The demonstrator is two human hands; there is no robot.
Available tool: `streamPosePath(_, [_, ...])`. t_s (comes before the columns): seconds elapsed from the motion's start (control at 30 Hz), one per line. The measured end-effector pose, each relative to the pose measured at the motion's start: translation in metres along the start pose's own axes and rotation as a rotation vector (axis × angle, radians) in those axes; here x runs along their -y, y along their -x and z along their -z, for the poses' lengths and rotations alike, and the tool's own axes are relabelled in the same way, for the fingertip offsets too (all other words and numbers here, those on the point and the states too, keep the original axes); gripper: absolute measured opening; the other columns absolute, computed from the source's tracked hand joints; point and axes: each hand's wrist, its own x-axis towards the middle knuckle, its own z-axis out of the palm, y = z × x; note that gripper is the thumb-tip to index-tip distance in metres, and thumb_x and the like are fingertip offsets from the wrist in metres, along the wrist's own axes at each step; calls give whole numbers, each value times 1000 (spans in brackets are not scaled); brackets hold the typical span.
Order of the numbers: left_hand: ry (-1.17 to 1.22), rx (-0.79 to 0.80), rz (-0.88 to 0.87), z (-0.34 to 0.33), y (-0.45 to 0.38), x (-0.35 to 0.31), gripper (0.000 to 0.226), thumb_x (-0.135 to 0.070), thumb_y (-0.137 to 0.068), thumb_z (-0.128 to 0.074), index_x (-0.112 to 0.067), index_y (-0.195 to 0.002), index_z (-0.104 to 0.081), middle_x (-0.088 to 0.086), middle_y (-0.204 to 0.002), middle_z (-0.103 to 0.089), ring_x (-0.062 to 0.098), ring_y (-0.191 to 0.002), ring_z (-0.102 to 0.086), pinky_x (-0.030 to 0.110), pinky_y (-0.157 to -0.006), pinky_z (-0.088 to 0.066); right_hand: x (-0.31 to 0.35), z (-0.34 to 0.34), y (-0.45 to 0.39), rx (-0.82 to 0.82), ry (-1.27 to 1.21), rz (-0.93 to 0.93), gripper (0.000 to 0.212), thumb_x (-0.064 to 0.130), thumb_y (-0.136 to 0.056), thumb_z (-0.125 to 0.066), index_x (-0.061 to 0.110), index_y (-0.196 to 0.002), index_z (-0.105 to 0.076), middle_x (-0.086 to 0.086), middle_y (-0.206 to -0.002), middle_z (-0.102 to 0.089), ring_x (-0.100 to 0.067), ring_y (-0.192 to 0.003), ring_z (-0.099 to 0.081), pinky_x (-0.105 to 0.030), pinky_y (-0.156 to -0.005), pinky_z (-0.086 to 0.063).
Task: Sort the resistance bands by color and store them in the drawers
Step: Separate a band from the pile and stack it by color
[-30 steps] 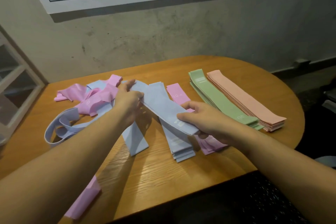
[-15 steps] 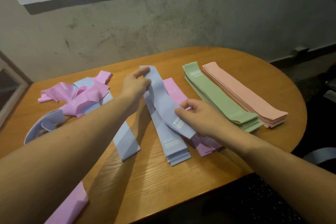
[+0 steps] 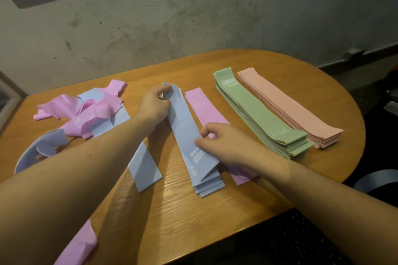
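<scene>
A blue band (image 3: pixel 183 122) lies on top of the blue stack (image 3: pixel 206 183) at the table's middle. My left hand (image 3: pixel 154 106) pinches its far end. My right hand (image 3: pixel 224 144) rests on its near end, fingers curled at the band's edge. To the right of it lies a flat pink stack (image 3: pixel 201 105), partly under my right hand. Further right sit a neat green stack (image 3: pixel 258 114) and a peach stack (image 3: pixel 288 105). A loose tangle of pink and blue bands (image 3: pixel 90 112) lies at the left. No drawers are in view.
The oval wooden table (image 3: pixel 237 204) stands against a grey wall. A single blue band (image 3: pixel 146 170) lies under my left forearm, and a pink band (image 3: pixel 79 245) hangs at the near left edge. A dark floor and a grey object (image 3: pixel 374 180) lie to the right.
Both hands lowered the blue band onto the blue stack and lined it up; it now lies flat. The camera has tilted slightly right and down.
</scene>
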Motion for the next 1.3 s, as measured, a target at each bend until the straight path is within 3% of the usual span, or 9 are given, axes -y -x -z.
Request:
streamPosePath(0.17, [-72,55,-20,-1,2,8,39,-19,-100,-56,-24,-139,-57,-4,-155,-32,22,-126,-50,34,-101,-50,-3,3,1,25,103,-20,31,36,-94,-63,26,-123,-61,7,-114,-65,-13,-99,-64,-22,-66,-44])
streamPosePath(0.33, [-28,12,-16,0,23,11,38,-19,-100,-56,-22,-138,-53,-2,-154,-28,4,-96,-52,31,-87,-57,-7,2,1,32,111,-12,47,36,-93,-64,33,-137,-49,4,-118,-68,-12,-98,-67,-27,-75,-53])
streamPosePath(0.43, [-64,28,-88,0,47,16,38,-17,-98,-55,-21,-136,-53,0,-141,-36,-1,-86,-50,11,-73,-44,-8,1,2,2,168,7,50,36,-93,-63,33,-140,-48,4,-121,-68,-12,-100,-66,-26,-75,-51])
streamPosePath(0.6, [-154,105,-175,6,81,19,33,-29,-97,-54,-28,-130,-50,-4,-91,-61,10,-76,-59,36,-70,-51,-10,0,6,-1,248,20,40,39,-95,-59,34,-135,-52,7,-109,-64,-4,-85,-59,-19,-61,-38])
streamPosePath(0.7, [-221,180,-175,10,98,14,25,-39,-100,-49,-34,-124,-49,-7,-76,-64,9,-65,-60,30,-57,-40,-9,0,11,-18,330,32,36,38,-97,-56,32,-132,-54,13,-90,-52,1,-68,-46,-19,-56,-32])
streamPosePath(0.83, [-256,256,-130,11,117,8,23,-45,-100,-49,-36,-121,-51,-8,-73,-64,8,-62,-60,29,-58,-41,-6,0,15,-33,356,41,39,32,-95,-56,29,-134,-53,10,-91,-56,-11,-82,-55,-27,-66,-42])
streamPosePath(1.0, [-120,401,-89,8,130,4,24,-41,-99,-54,-32,-122,-50,-5,-61,-70,3,-46,-60,25,-55,-43,-7,-1,18,1,279,19,42,19,-93,-56,29,-133,-52,3,-84,-62,-13,-73,-58,-29,-63,-46])
streamPosePath(1.2, [-41,502,-73,18,131,6,35,-38,-99,-59,-28,-131,-52,-4,-72,-72,-1,-52,-60,17,-59,-43,-3,-2,19,-26,158,7,42,18,-93,-58,29,-133,-53,-2,-83,-65,-18,-71,-61,-40,-66,-53])
streamPosePath(1.3, [-40,520,-82,20,133,4,40,-38,-98,-61,-28,-135,-50,-5,-74,-70,-2,-53,-60,14,-56,-42,-6,-4,22,-6,230,-10,40,25,-93,-59,30,-131,-52,0,-87,-62,-19,-66,-59,-34,-51,-50])
